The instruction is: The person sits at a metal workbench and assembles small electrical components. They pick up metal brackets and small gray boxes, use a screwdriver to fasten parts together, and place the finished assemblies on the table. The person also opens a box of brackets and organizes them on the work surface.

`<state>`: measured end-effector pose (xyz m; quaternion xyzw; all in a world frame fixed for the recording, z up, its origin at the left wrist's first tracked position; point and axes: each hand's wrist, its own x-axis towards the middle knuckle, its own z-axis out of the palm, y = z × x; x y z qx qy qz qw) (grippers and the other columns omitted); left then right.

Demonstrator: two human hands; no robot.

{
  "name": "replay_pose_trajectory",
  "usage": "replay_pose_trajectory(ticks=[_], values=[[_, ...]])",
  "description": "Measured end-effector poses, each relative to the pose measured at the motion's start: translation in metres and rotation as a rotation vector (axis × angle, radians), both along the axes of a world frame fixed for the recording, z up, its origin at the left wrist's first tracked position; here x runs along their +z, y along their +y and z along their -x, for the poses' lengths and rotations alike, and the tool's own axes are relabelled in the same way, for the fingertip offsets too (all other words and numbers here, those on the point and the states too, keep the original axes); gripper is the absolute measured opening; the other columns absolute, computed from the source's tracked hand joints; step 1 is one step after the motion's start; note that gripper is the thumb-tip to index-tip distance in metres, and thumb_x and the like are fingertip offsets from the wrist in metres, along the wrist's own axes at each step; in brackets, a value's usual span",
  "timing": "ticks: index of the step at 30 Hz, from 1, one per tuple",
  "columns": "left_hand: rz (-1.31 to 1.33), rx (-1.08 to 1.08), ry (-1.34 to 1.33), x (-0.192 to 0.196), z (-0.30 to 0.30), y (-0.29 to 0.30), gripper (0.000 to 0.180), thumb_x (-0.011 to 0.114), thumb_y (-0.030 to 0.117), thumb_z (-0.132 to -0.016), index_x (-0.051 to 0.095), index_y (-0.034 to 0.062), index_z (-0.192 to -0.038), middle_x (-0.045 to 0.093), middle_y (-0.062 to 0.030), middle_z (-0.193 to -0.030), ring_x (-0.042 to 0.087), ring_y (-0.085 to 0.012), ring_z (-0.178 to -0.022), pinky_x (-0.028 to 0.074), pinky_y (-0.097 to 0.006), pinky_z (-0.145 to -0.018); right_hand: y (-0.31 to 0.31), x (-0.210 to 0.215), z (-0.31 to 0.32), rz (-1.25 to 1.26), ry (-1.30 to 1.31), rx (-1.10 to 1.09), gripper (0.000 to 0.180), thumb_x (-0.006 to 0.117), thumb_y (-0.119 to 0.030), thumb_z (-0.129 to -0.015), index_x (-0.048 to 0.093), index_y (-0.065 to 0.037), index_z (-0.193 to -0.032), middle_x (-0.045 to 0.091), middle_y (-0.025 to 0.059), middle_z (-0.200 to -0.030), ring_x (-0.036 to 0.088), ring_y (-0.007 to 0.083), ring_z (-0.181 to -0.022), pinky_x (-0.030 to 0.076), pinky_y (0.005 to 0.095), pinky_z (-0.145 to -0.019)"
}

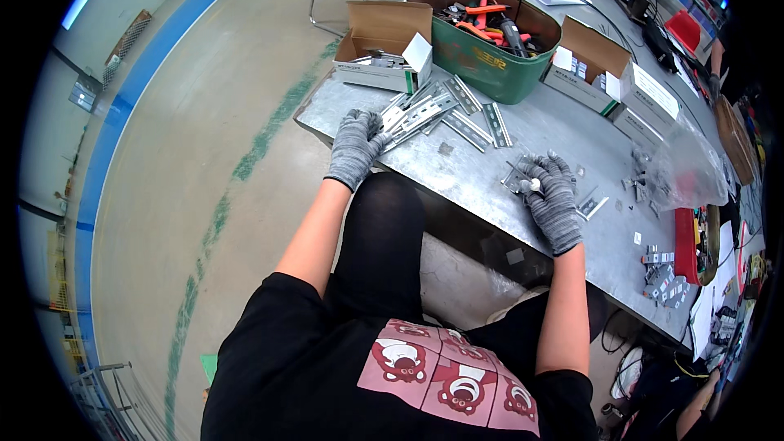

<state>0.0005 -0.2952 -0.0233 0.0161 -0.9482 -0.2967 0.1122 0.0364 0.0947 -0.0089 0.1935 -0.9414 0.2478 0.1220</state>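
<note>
Both my hands wear grey knit gloves. My left hand [357, 147] is at the table's near left edge, its thumb and bent fingers closed about the near end of a slotted metal rail [423, 114]. Several similar short rails lie crossed in a loose pile just beyond it. Farther right, my right hand [553, 200] is low over the tabletop, with thumb and fingers pinching a small silvery metal piece [514, 180]. A small white bit shows at the fingertips; the piece's exact kind is unclear. Beside that hand lies another short metal rail [591, 203].
Behind the pile stand an open carton [376, 72] of metal parts and a green bin [482, 61] of tools. Right of these are more white cartons [648, 91], a clear plastic bag [690, 165], a red bin [688, 247] and small grey components [665, 284].
</note>
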Motion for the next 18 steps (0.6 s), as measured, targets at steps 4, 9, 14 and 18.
replay_pose_trajectory(ticks=[4, 9, 14, 18], values=[[0.193, 0.043, 0.14, 0.025, 0.024, 0.021, 0.033, 0.067, 0.032, -0.085, 0.066, 0.0045, -0.104, 0.063, -0.0172, -0.106, 0.059, -0.0314, -0.101, 0.046, -0.042, -0.093, 0.014, 0.001, 0.002, 0.199, 0.128, -0.039, 0.032, 0.068, -0.009, -0.079, 0.07, -0.011, -0.111, 0.064, 0.0102, -0.12, 0.049, 0.0351, -0.122, 0.034, 0.0463, -0.108], [0.405, 0.001, -0.073, 0.05, 0.059, 0.064, 0.031, 0.062, 0.036, -0.088, 0.065, 0.0078, -0.102, 0.065, -0.0157, -0.101, 0.063, -0.0333, -0.097, 0.05, -0.045, -0.085, 0.018, 0.008, -0.001, 0.317, 0.176, -0.095, 0.024, 0.065, -0.003, -0.087, 0.069, -0.005, -0.11, 0.066, 0.0094, -0.115, 0.056, 0.0261, -0.116, 0.042, 0.0378, -0.103], [0.348, 0.107, 0.001, 0.04, 0.069, 0.056, 0.028, 0.061, 0.031, -0.09, 0.062, 0.0068, -0.103, 0.066, -0.0155, -0.096, 0.066, -0.0331, -0.09, 0.052, -0.045, -0.08, 0.022, 0.017, -0.005, 0.461, 0.134, -0.092, 0.026, 0.063, -0.001, -0.087, 0.067, -0.004, -0.113, 0.067, 0.01, -0.112, 0.061, 0.0231, -0.108, 0.045, 0.0345, -0.097], [-0.019, 0.092, 0.063, 0.044, 0.072, 0.043, 0.024, 0.067, 0.024, -0.086, 0.064, 0.004, -0.1, 0.068, -0.0158, -0.088, 0.065, -0.0336, -0.082, 0.052, -0.044, -0.077, 0.025, 0.017, -0.005, 0.462, 0.174, -0.083, 0.027, 0.063, -0.001, -0.087, 0.066, -0.003, -0.114, 0.067, 0.0098, -0.111, 0.063, 0.0199, -0.104, 0.047, 0.0316, -0.093]])
